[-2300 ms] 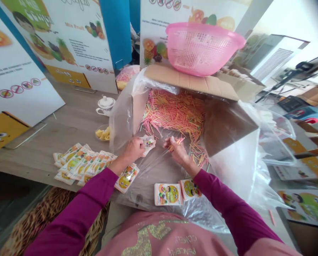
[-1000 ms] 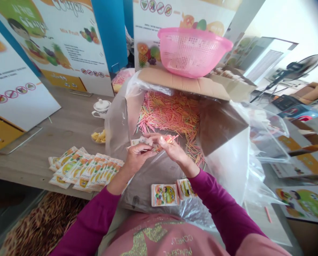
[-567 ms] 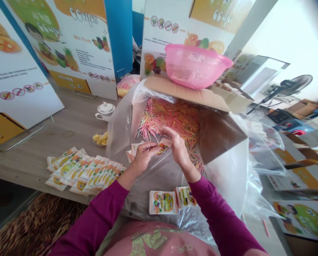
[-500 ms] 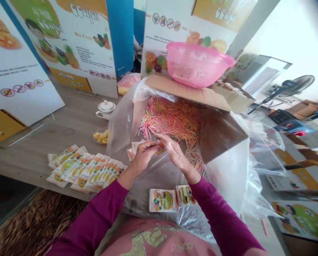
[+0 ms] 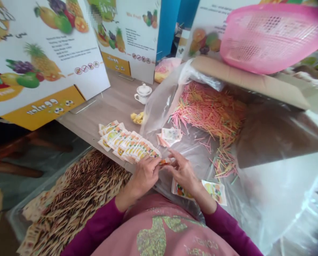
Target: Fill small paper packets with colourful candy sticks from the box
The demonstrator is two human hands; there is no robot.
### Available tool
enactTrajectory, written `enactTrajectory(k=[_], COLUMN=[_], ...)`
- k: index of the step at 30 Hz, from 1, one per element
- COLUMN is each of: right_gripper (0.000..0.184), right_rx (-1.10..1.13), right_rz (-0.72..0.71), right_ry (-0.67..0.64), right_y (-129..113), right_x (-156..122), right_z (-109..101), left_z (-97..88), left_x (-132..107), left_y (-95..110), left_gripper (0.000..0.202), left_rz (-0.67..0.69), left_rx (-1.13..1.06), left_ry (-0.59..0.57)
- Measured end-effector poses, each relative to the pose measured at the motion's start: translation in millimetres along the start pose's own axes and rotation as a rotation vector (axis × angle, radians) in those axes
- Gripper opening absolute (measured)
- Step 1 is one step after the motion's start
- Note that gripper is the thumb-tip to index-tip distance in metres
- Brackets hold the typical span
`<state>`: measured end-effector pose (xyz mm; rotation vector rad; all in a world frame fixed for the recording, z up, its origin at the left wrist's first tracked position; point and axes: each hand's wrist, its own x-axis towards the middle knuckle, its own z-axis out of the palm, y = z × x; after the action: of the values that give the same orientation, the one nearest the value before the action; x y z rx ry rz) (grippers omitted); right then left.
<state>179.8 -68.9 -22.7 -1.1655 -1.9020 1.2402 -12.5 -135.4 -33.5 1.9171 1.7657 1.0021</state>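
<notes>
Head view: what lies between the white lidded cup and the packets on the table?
In the head view, yellow chips lie between the white lidded cup and the packets.

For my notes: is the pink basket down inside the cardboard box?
No, the pink basket sits on the raised cardboard flap, above the sticks.

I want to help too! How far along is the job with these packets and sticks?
Looks done: a row of packets on the table. In hand: the left hand and right hand pinch a small orange bit. Left: a big heap of sticks in the box, and loose packets.
</notes>
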Motion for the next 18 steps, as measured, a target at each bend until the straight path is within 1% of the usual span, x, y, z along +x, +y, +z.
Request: enactTrajectory(k=[1,2,3,4,6,8,9,10,12,13,15,16,17,18], right_gripper=[0.059,0.059,0.055,0.049,0.041,0.04,0.041,0.042,0.044,0.044,0.044,0.044,0.044,0.043], right_rx=[-0.082,-0.147,-0.188,-0.21,-0.226,-0.243,-0.254,-0.26,-0.266,-0.268,-0.277,-0.287,-0.299,-0.311], right_rz=[-0.021,-0.04,-0.054,-0.064,-0.078,-0.085,-0.085,-0.082,-0.069,-0.058,-0.03,-0.015,-0.002,0.007], right_ry=[0.039,0.064,0.072,0.058,-0.017,-0.091,-0.114,-0.127,-0.135,-0.137,-0.141,-0.143,-0.145,-0.146], right_y=[0.7,1.7,3.1,4.8,8.3,10.9,11.5,11.8,11.7,11.5,10.8,10.3,9.7,8.9], right_x=[2.2,3.8,4.5,4.5,2.8,0.8,0.2,0.0,0.9,1.6,2.9,3.4,3.8,4.1], right_z=[4.9,9.7,14.7,20.0,31.2,41.1,45.1,48.2,51.8,52.7,53.8,54.3,54.9,55.8], left_z=[-1.2,-1.8,-2.0,-2.1,-4.8,-17.3,-29.1,-44.6,-83.1,-103.1,-136.6,-147.6,-154.0,-156.0], left_x=[-0.4,-1.0,-2.4,-4.3,-8.3,-8.3,-5.6,-0.8,13.6,21.9,36.7,41.8,45.0,46.0], left_y=[-4.6,-7.7,-9.4,-10.4,-13.8,-24.6,-34.1,-46.2,-76.2,-92.3,-121.9,-134.0,-143.7,-151.1], left_gripper=[0.025,0.026,0.026,0.026,0.029,0.029,0.029,0.028,0.027,0.026,0.024,0.023,0.021,0.019], left_rz=[0.009,0.016,0.025,0.039,0.077,0.103,0.096,0.072,-0.022,-0.087,-0.218,-0.256,-0.278,-0.283], left_rx=[0.106,0.194,0.261,0.308,0.357,0.374,0.383,0.394,0.425,0.438,0.448,0.435,0.414,0.388], left_ry=[0.003,0.001,0.0,0.002,0.036,0.112,0.163,0.212,0.286,0.292,0.242,0.2,0.155,0.118])
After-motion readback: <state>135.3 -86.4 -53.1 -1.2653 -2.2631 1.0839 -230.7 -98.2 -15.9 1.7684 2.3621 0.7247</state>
